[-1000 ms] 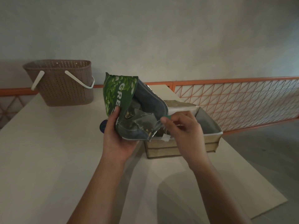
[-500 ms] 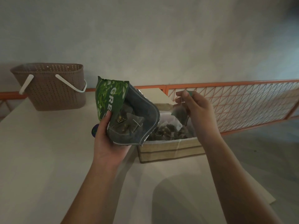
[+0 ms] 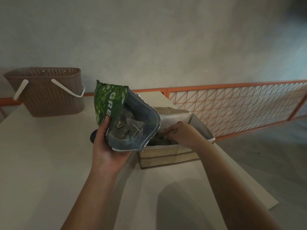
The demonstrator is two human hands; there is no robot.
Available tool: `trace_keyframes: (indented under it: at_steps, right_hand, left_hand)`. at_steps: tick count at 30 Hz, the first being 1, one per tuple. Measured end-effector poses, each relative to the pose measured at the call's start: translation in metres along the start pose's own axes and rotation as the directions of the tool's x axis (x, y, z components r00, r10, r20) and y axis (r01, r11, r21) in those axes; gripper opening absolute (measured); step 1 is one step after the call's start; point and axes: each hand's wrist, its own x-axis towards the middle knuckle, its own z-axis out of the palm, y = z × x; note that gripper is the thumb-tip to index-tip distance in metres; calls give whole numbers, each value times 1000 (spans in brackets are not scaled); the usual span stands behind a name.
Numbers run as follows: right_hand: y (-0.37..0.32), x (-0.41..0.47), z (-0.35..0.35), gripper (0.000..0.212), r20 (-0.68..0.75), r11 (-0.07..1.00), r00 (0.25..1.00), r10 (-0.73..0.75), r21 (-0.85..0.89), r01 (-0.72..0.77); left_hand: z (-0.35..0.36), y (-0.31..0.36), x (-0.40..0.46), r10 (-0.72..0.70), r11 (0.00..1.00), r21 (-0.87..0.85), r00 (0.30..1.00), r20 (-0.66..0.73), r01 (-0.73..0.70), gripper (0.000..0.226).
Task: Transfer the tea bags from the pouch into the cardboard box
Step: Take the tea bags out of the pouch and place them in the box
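Three white letters, "GRE", show on the green pouch (image 3: 108,103).

A pale tabletop (image 3: 41,163) fills the lower left and middle of the view, its right edge running diagonally down to a near right corner. At the far left corner of the tabletop stands a brown perforated basket (image 3: 49,95), upright, with two white handles folded down against its front and right side. Beyond the far edge rises a plain grey wall (image 3: 149,44). An orange railing (image 3: 232,103) with a thin triangular wire mesh runs along the foot of that wall and off to the right, past the tabletop's far right corner. A grey floor (image 3: 265,155) lies beside the right edge.
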Motion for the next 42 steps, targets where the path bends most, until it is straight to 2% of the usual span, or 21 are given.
trace_keyframes:
  at_steps: [4,6,7,8,11,13,16,18,20,25,27,28,30,32,34,36,38,41,42]
  right_hand:
    - [-3,6,0,41,105,986,993,53,-165,-35]
    - [-5,5,-2,36,144,972,988,59,-234,-24]
    - [-5,4,-4,27,124,980,990,66,-195,-41]
    - [-4,5,-4,21,92,990,992,81,-127,-69]
    - [4,6,-3,29,-2,994,994,113,6,-113]
    - [7,4,-2,22,-122,981,983,135,159,-114]
    - [8,-4,0,21,-397,943,911,108,330,33]
    - [8,-6,4,20,-484,955,873,63,282,87]
    - [7,-6,7,18,-497,984,868,14,160,76]
    - [7,-10,8,28,-342,993,937,-72,-112,35]
    - [4,-12,9,30,-257,987,964,-67,-162,26]
    - [3,-12,11,29,-268,985,960,-79,-170,33]
    - [1,-12,14,25,-408,991,905,-121,-106,85]
    - [-9,-20,16,18,-548,966,830,-104,141,214]
    - [-26,-34,23,18,-608,881,788,-97,316,352]
    - [-41,-46,33,15,-624,857,767,-149,306,415]
    - [-50,-50,40,11,-598,867,784,-167,290,406]
    - [-53,-50,40,16,-489,861,865,-111,388,330]
    - [-51,-49,38,18,-455,890,884,-106,354,289]
  left_hand:
    - [1,0,-1,-6,1000,-12,1000,8,6,63]
    - [-1,0,0,-11,1000,-8,1000,8,11,63]
    - [-2,0,0,-9,1000,-2,1000,11,9,63]
    - [-2,0,0,-9,1000,2,1000,15,9,64]
    - [-3,0,1,-3,1000,6,1000,30,3,68]
    - [-4,0,2,5,1000,9,999,36,-6,68]
    - [-6,0,3,22,999,28,999,28,-23,62]
    - [-9,-1,5,17,999,30,999,32,-18,58]
    - [-10,-1,6,21,999,41,999,33,-22,58]
    - [-10,-1,6,30,998,55,999,26,-31,58]
    - [-9,-1,5,22,999,46,999,27,-23,53]
    - [-8,-1,4,21,999,46,999,26,-22,53]
    - [-7,-1,4,28,998,51,999,25,-29,54]
    - [-7,-1,4,32,998,48,999,26,-33,59]
    - [-8,-1,5,30,999,31,999,21,-31,63]
    - [-8,0,5,16,1000,3,1000,14,-16,61]
    - [-10,2,6,12,1000,-10,1000,6,-12,57]
    - [-9,2,5,10,1000,-26,1000,8,-10,50]
    - [-7,1,4,7,999,-34,1000,16,-6,50]
